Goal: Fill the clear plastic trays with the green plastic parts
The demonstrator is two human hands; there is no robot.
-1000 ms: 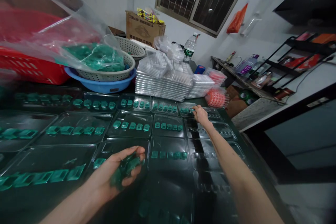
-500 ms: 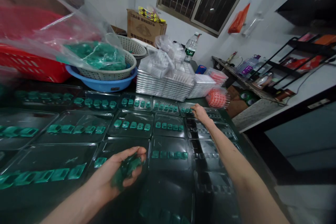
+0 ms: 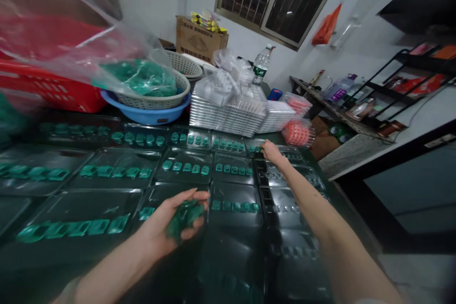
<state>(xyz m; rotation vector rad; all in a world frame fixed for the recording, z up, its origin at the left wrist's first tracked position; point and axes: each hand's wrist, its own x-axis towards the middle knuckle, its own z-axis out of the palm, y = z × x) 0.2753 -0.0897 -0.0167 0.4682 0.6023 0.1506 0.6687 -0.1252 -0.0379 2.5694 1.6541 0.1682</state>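
Note:
My left hand (image 3: 183,218) is curled, palm up, around several translucent green plastic pieces (image 3: 188,210) above the near trays. Stretched far forward, my right hand (image 3: 270,150) pinches at the end of a green row in a back-row clear tray (image 3: 249,142); a green plastic piece shows at the fingertips, partly covered by them. Clear shallow trays lie side by side over the dark table, many with a row of green pieces, such as this tray (image 3: 235,190). Under my left wrist, one tray (image 3: 156,194) shows a single green piece (image 3: 147,213), the rest being hidden.
Stacked clear trays (image 3: 224,114) stand at the back, beside bagged orange-red pieces (image 3: 297,130). A grey colander (image 3: 167,99) with bagged green pieces sits in a blue basin (image 3: 153,115). Left of it is a red basket (image 3: 71,92). A water bottle (image 3: 261,64) stands behind.
The view has shifted slightly, so the trays appear a little farther right. My left hand, still holding green pieces, appears slightly right and higher. My right hand stays at the same back tray.

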